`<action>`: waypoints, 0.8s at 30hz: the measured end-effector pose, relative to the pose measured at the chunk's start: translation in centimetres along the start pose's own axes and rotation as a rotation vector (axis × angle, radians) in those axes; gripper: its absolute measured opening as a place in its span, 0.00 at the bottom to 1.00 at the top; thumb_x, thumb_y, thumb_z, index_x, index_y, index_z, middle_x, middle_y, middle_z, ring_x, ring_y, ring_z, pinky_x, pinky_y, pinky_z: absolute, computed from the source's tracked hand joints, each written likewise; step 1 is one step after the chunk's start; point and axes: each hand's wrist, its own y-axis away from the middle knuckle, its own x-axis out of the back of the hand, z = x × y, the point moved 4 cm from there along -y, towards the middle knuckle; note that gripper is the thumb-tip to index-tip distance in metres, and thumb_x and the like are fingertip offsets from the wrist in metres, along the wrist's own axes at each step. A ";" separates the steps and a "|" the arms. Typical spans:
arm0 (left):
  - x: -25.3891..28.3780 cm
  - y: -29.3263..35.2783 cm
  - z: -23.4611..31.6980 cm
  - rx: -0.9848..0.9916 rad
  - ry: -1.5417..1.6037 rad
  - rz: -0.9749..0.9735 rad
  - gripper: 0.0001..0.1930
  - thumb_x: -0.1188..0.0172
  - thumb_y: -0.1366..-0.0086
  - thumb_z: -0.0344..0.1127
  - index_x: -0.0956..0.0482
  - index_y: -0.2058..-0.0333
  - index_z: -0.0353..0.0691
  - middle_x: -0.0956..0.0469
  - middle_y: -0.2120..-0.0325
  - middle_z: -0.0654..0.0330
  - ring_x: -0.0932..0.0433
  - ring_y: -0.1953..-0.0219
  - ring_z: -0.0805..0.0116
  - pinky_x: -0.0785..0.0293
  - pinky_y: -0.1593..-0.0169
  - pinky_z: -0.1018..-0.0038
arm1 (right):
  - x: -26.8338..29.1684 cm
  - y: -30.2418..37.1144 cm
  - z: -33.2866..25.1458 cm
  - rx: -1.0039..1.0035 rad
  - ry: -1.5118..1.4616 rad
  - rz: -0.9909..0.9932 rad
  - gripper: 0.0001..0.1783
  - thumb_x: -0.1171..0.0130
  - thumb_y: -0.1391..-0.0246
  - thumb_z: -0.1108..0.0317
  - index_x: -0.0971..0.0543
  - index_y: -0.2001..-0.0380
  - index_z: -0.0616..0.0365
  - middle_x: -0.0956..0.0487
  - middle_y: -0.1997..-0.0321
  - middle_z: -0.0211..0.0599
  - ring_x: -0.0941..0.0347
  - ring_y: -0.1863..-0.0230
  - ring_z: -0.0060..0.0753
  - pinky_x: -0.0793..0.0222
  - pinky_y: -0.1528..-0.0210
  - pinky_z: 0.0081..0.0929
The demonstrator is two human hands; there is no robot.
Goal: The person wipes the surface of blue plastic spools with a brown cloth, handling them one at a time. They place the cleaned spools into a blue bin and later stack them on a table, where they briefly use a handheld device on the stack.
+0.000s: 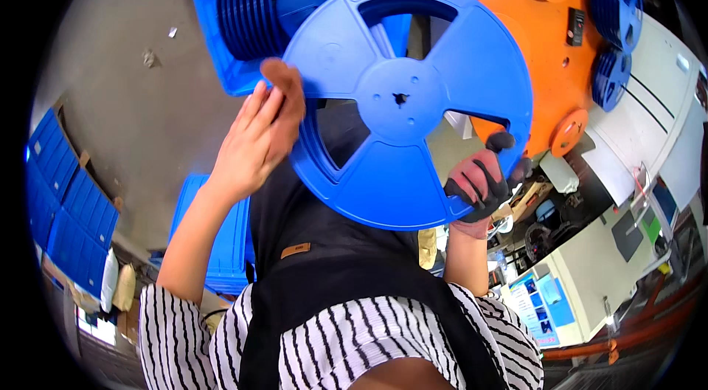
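Gripping the blue reel (387,115) is the gloved right hand (478,182); at the reel's left, the left hand (254,137) is looking blurred, hold unclear.

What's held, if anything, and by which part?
Blue reel, by its lower-right rim, in the gloved right hand. Left hand, blurred near the left rim: can't tell.

Counts two hands (254,132), one pink-and-black work glove (479,180), one held round blue plastic reel (398,102), one reel-filled blue plastic bin (247,81), two right-hand stacks of smaller blue reels (616,8).
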 end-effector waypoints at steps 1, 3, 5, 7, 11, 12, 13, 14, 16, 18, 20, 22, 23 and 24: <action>0.7 -0.1 0.8 -0.113 -0.127 -0.005 0.31 0.37 0.44 0.36 0.32 0.41 0.42 0.38 0.37 0.52 0.43 0.32 0.58 0.50 0.31 0.56 | 0.1 -0.2 -0.2 -0.021 0.000 -0.035 0.26 0.47 0.41 0.48 0.31 0.47 0.55 0.35 0.82 0.20 0.41 0.87 0.15 0.41 0.83 0.15; 0.7 -1.0 2.6 -0.243 -0.088 -0.087 0.33 0.34 0.48 0.35 0.31 0.41 0.43 0.37 0.37 0.54 0.43 0.32 0.57 0.51 0.30 0.54 | -0.2 -1.1 -0.5 -0.036 -0.014 -0.034 0.27 0.47 0.40 0.48 0.31 0.46 0.56 0.35 0.81 0.20 0.41 0.86 0.15 0.40 0.82 0.16; 1.2 -1.6 4.0 -0.295 0.023 -0.094 0.29 0.33 0.50 0.33 0.27 0.47 0.39 0.29 0.43 0.56 0.37 0.35 0.57 0.43 0.32 0.55 | -1.1 -1.8 -0.1 -0.037 -0.076 0.037 0.30 0.48 0.40 0.48 0.32 0.42 0.57 0.35 0.80 0.21 0.40 0.85 0.16 0.38 0.79 0.17; 0.6 -1.5 3.3 -0.336 -0.086 -0.003 0.25 0.38 0.48 0.33 0.26 0.49 0.38 0.27 0.45 0.57 0.33 0.38 0.59 0.38 0.35 0.58 | -1.2 -2.6 -0.2 -0.085 -0.127 -0.014 0.32 0.48 0.39 0.48 0.34 0.39 0.57 0.35 0.78 0.22 0.40 0.81 0.18 0.39 0.75 0.18; 0.4 -0.5 2.7 -0.296 -0.148 0.057 0.21 0.43 0.46 0.30 0.25 0.51 0.37 0.24 0.49 0.58 0.28 0.43 0.60 0.27 0.43 0.66 | -1.9 -4.1 0.6 -0.101 0.083 -0.032 0.38 0.47 0.39 0.47 0.41 0.35 0.61 0.24 0.60 0.33 0.39 0.74 0.20 0.39 0.69 0.21; 0.4 -0.2 2.5 -0.277 -0.138 0.055 0.21 0.43 0.46 0.30 0.25 0.51 0.37 0.24 0.49 0.57 0.27 0.43 0.59 0.27 0.44 0.66 | -2.5 -4.7 1.2 -0.083 0.218 -0.025 0.39 0.47 0.40 0.47 0.43 0.34 0.61 0.23 0.54 0.38 0.38 0.72 0.22 0.38 0.67 0.23; 1.1 0.1 1.8 -0.215 -0.021 0.070 0.20 0.41 0.45 0.29 0.25 0.51 0.36 0.23 0.51 0.55 0.25 0.46 0.57 0.24 0.47 0.66 | -2.8 -4.6 2.0 0.010 0.457 0.155 0.42 0.47 0.41 0.44 0.43 0.34 0.61 0.25 0.47 0.43 0.34 0.66 0.28 0.36 0.64 0.28; 1.2 0.7 1.1 -0.062 0.079 0.106 0.19 0.40 0.42 0.29 0.26 0.51 0.35 0.22 0.54 0.52 0.22 0.50 0.55 0.24 0.49 0.67 | -3.0 -4.2 2.2 0.058 0.508 0.361 0.43 0.49 0.41 0.41 0.44 0.34 0.61 0.27 0.44 0.48 0.29 0.58 0.36 0.33 0.59 0.35; 1.5 3.1 -2.4 0.323 0.499 0.119 0.18 0.38 0.39 0.30 0.26 0.50 0.34 0.20 0.57 0.53 0.20 0.54 0.55 0.24 0.52 0.69 | -1.0 -3.5 1.2 -0.151 0.416 0.081 0.42 0.50 0.41 0.41 0.43 0.34 0.61 0.28 0.42 0.51 0.27 0.52 0.43 0.29 0.56 0.40; 0.3 5.7 -5.5 0.715 1.130 0.264 0.22 0.37 0.39 0.33 0.29 0.48 0.34 0.21 0.56 0.54 0.21 0.53 0.59 0.26 0.50 0.67 | -0.2 -2.3 1.0 -0.179 0.633 0.089 0.40 0.52 0.38 0.42 0.43 0.34 0.61 0.30 0.40 0.55 0.25 0.49 0.43 0.26 0.59 0.33; 0.5 5.7 -6.1 0.707 1.416 0.347 0.30 0.34 0.41 0.36 0.35 0.42 0.35 0.26 0.49 0.54 0.28 0.45 0.60 0.32 0.42 0.63 | 0.3 -1.1 1.0 -0.162 0.808 0.107 0.37 0.52 0.37 0.45 0.42 0.35 0.61 0.30 0.40 0.55 0.25 0.48 0.42 0.27 0.58 0.31; 0.1 6.0 -7.1 0.738 1.529 0.380 0.33 0.33 0.42 0.37 0.36 0.41 0.35 0.29 0.46 0.53 0.31 0.42 0.59 0.36 0.39 0.62 | -1.0 -0.5 1.3 -0.143 1.083 0.237 0.33 0.51 0.37 0.49 0.38 0.37 0.61 0.29 0.40 0.51 0.25 0.48 0.41 0.28 0.55 0.32; -0.3 6.4 -7.9 0.762 1.571 0.361 0.34 0.33 0.42 0.37 0.37 0.40 0.36 0.30 0.45 0.53 0.32 0.41 0.58 0.36 0.37 0.60 | -1.4 -0.3 1.3 -0.131 1.223 0.303 0.31 0.51 0.37 0.52 0.37 0.38 0.61 0.29 0.41 0.50 0.26 0.48 0.40 0.28 0.54 0.32; -0.7 6.6 -8.2 0.762 1.608 0.368 0.34 0.33 0.42 0.37 0.38 0.40 0.36 0.30 0.45 0.53 0.32 0.41 0.58 0.36 0.38 0.60 | -1.5 0.1 1.3 -0.100 1.318 0.316 0.29 0.51 0.37 0.54 0.35 0.39 0.61 0.28 0.41 0.48 0.25 0.48 0.39 0.29 0.54 0.32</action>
